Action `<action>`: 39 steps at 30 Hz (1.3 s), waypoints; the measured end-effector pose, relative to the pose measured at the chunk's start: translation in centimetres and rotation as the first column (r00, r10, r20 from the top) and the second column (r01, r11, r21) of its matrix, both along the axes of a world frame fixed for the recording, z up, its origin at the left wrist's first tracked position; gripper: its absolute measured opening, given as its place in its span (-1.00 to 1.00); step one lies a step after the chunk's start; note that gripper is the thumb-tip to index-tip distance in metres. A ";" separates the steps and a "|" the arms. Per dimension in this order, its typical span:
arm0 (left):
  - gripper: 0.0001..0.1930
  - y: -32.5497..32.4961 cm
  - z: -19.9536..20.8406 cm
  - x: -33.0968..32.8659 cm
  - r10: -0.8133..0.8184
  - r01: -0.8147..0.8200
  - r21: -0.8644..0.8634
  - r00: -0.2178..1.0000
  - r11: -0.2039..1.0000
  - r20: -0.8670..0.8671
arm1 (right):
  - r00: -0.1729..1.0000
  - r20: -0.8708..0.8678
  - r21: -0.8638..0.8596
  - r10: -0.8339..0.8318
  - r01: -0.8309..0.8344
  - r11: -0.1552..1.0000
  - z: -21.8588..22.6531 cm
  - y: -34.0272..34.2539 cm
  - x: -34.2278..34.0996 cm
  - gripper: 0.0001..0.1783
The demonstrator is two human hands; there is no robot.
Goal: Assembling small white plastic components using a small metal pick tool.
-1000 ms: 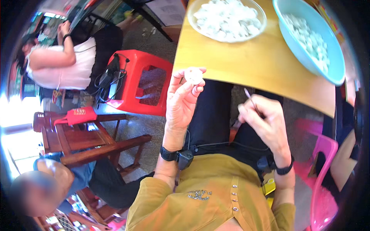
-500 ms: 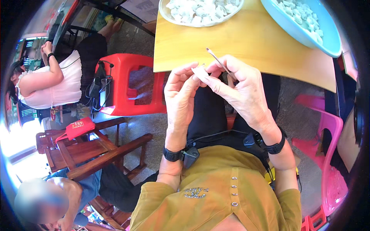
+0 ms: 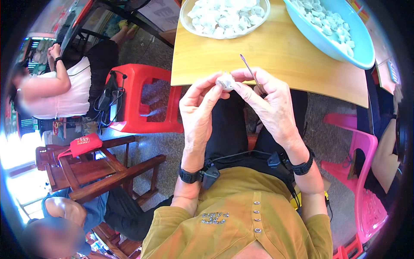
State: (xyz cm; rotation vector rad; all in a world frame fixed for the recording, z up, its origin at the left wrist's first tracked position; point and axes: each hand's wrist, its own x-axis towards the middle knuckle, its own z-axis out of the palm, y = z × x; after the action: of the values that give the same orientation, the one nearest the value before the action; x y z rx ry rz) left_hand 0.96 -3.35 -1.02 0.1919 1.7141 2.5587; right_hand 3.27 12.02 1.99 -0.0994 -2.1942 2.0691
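Note:
A small, whitish piece with a crumpled, folded look (image 3: 225, 81) is pinched between the fingertips of both hands, just off the near edge of the table (image 3: 207, 56). My left hand (image 3: 198, 105) is closed on its left side with thumb and fingers. My right hand (image 3: 271, 101) grips its right side with the thumb and also keeps a thin metal rod with a flattened tip (image 3: 249, 67) among its fingers, pointing up and away. Beyond lie a clear bowl (image 3: 192, 26) and a light blue basin (image 3: 366, 54), both holding many similar white pieces.
To the left stands a red plastic stool (image 3: 129, 72) carrying a black device with cables (image 3: 105, 100). Nearby is a wooden chair (image 3: 125, 175) with a red pouch (image 3: 85, 145). A pink plastic chair (image 3: 366, 149) is on the right. People sit at left, lower left and right.
The white piece looked flat and pointed before and now shows a rounder, crumpled shape. The fingers have shifted around it. The whole view has moved slightly.

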 end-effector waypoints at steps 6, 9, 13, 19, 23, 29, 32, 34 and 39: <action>-0.74 -0.6 0.0 0.3 0.026 -0.026 0.016 0.999 1.000 -0.037 | 0.999 0.019 0.051 0.035 -0.036 0.998 0.9 -0.5 0.4 -0.78; -0.74 -0.8 0.1 0.6 0.034 -0.032 0.038 0.999 0.999 -0.036 | 0.999 -0.024 -0.035 0.037 -0.038 0.999 0.8 -1.1 0.5 -0.80; -0.76 -0.9 -0.1 0.8 0.078 -0.076 0.045 0.995 0.996 -0.056 | 0.997 -0.067 -0.049 0.047 -0.050 0.998 0.2 -1.3 0.4 -0.82; -0.77 -0.7 -0.3 0.6 0.110 -0.110 0.004 0.993 0.994 -0.030 | 0.993 -0.107 -0.004 0.040 -0.041 0.999 -0.5 -1.3 -0.1 -0.82; -0.78 -0.9 -0.4 0.3 0.128 -0.129 -0.012 0.991 0.992 -0.045 | 0.991 -0.128 -0.033 0.044 -0.048 0.998 -0.7 -1.7 -0.2 -0.80; -0.79 -0.8 -0.3 0.3 0.159 -0.165 -0.068 0.984 0.984 -0.087 | 0.994 -0.105 -0.019 0.016 -0.018 1.000 -0.7 -2.1 -0.1 -0.81; -0.80 -0.9 -0.5 0.3 0.166 -0.177 -0.105 0.980 0.979 -0.106 | 0.989 -0.148 -0.015 0.008 -0.010 1.000 -1.1 -2.4 -0.2 -0.81; -0.80 -0.8 -0.5 0.3 0.176 -0.189 -0.109 0.978 0.976 -0.112 | 0.991 -0.136 -0.034 0.011 -0.015 0.999 -1.2 -2.5 -0.2 -0.80; -0.80 -0.6 -0.8 0.3 0.211 -0.225 -0.122 0.970 0.967 -0.120 | 0.993 -0.108 -0.114 0.039 -0.051 0.992 -2.6 -2.7 -0.5 -0.77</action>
State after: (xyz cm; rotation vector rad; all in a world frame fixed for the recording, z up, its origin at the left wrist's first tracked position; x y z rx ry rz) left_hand 1.27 -3.96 -1.79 0.1416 2.0464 2.6098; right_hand 2.79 9.35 -0.60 0.0485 -2.0327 2.1730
